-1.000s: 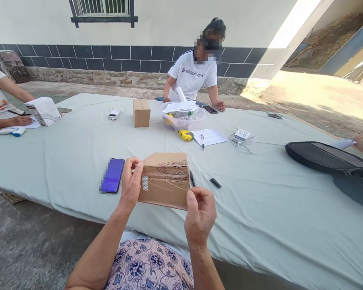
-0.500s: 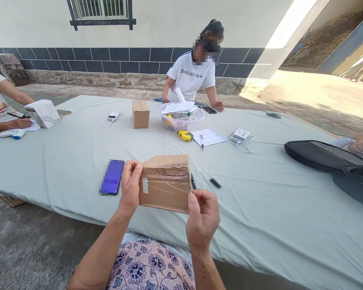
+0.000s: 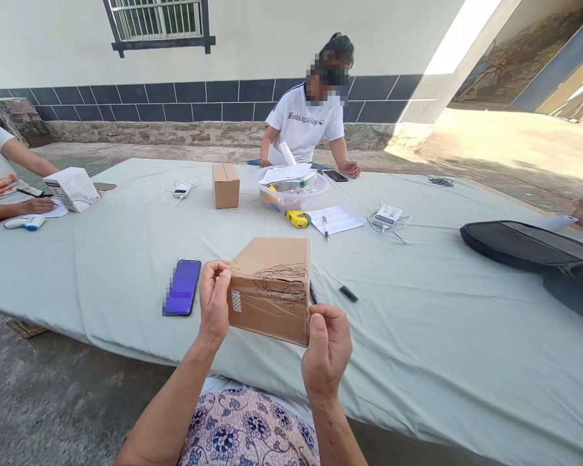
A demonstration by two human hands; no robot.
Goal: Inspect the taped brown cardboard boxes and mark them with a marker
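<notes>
Between my two hands is a brown cardboard box [image 3: 269,310], with dark scribbled lines along its top edge and a small patterned label on its near side. My left hand [image 3: 216,304] pinches its left end, thumb toward me. Its lower right edge is gripped between the thumb and fingers of my right hand [image 3: 328,349]. Partly hidden behind the box lies a black marker [image 3: 313,292], and a black cap [image 3: 348,294] rests to its right. A phone [image 3: 183,288] with a blue screen lies left of my left hand.
On the cloth-covered table [image 3: 418,336] stand a smaller carton [image 3: 226,186] and a plastic basket [image 3: 294,188] of papers. A yellow tape measure [image 3: 298,219], a written sheet [image 3: 340,220] and a black case [image 3: 525,243] lie farther off. People sit across and at left; a hand shows at right.
The box has tipped so that more of its top face shows. Both my hands keep their hold on it. At the far right, the other person's hand has shifted.
</notes>
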